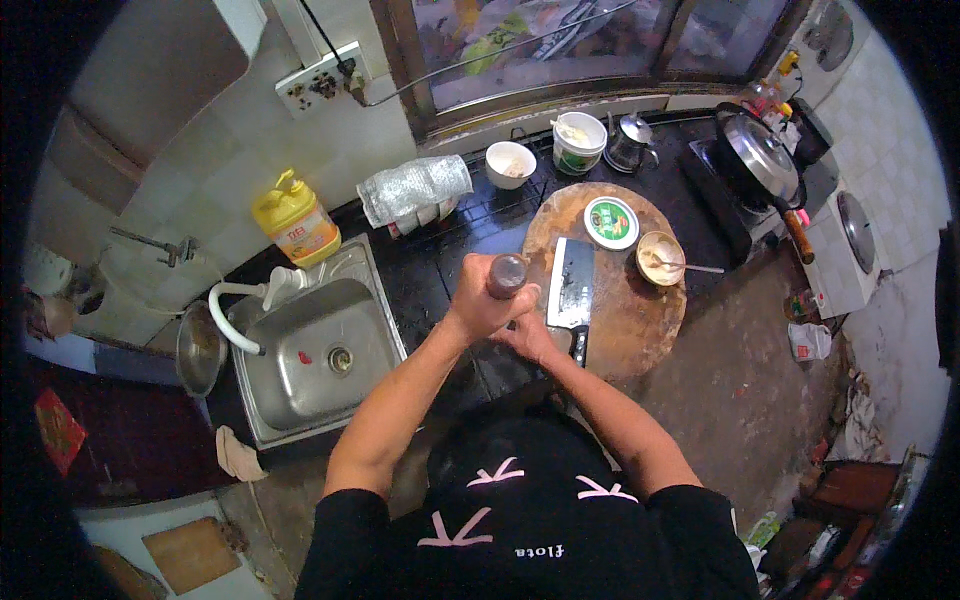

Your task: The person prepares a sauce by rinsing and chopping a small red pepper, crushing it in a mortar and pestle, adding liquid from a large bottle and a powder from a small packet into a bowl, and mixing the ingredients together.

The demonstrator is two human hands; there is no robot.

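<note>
My left hand [480,304] is closed around a brown, round-ended rod [508,274], seen nearly end-on; it may be a pestle. Just below and to its right is my right hand [531,339], partly covered by the left, and what it touches is hidden. Beside them a cleaver [571,281] with a black handle lies flat on a round wooden chopping board [637,345]. The board also carries a white lid with a green label [611,223] and a small bowl [660,259] with a spoon [701,268] resting in it.
Left is a steel sink [300,375] with a white faucet [232,322] and a yellow pump bottle [296,221]. Along the back stand a foil-covered item [416,189], white bowl [511,165], white tub [579,142] and metal pot [632,142]. A lidded wok [761,157] sits right.
</note>
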